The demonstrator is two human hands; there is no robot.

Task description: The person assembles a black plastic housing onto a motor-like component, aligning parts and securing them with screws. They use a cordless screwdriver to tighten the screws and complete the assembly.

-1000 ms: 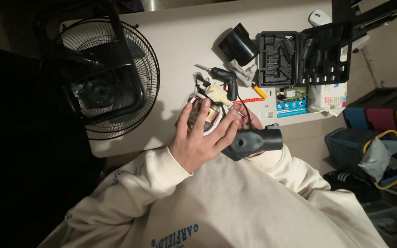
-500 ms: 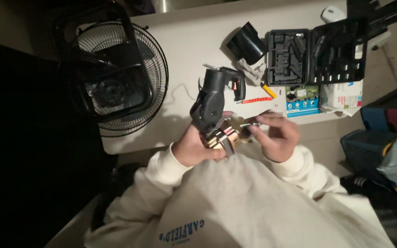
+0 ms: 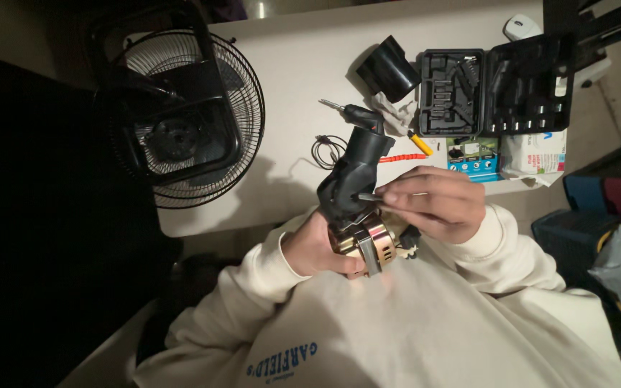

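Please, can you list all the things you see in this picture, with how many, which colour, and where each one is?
fan: 1, black, table's left end
motor assembly: 1, black housing, brass-coloured core, in left hand
thin tool: 1, dark, in right fingers, tip at motor
screwdriver: 1, black, mid-table
tool case: 1, black, open, table's right
black cover: 1, left of case
cable: 1, black, coiled, mid-table
table: 1, white
left hand: grips motor
right hand: pinches tool
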